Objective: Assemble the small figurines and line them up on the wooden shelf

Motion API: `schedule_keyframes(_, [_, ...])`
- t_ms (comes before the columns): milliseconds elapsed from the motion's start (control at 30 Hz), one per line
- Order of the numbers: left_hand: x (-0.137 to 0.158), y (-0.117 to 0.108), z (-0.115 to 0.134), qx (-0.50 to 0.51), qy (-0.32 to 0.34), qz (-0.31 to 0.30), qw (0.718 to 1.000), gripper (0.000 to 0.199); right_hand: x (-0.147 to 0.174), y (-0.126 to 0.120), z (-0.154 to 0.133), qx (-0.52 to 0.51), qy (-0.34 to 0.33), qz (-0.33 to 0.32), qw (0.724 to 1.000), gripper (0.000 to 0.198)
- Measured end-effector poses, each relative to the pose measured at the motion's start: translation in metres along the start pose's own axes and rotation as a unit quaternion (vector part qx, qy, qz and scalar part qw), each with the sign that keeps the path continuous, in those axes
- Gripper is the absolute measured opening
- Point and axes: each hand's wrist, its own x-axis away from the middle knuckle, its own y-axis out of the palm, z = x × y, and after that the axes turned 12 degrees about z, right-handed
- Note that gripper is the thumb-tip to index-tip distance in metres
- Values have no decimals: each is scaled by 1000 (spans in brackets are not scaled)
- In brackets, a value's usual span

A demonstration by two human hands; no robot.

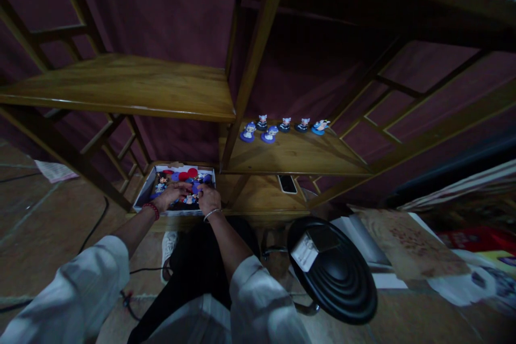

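Observation:
A white-walled box full of small figurines and round red and purple pieces stands on the low shelf. Both of my hands reach into it. My left hand, a red bead bracelet at its wrist, lies over the figurines with its fingers stretched out. My right hand, wearing a pale bracelet, has its fingers bent together at a purple piece near the box's right side. The fingers partly cover that piece, and its exact shape is hidden. A dark-haired figurine shows at the box's left.
Several figurines, among them a purple one and a blue one, stand on the shelf to the right. A phone lies below them. Wooden posts divide the rack. A round black stool bears a small box.

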Motion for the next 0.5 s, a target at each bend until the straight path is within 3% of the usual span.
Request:
schedule_keyframes(200, [-8,-8,-3,-13,4,-18,1000,29,2,-3,-3,9,1,7,1000,24])
schedule_keyframes(400, [-24,-28,-1,-156,11,65,985,25,2,1,-3,27,-19,16,999,21])
schedule_keyframes(500, [-28,-41,0,-335,70,42,939,28,2,2,-3,31,-26,7,999,22])
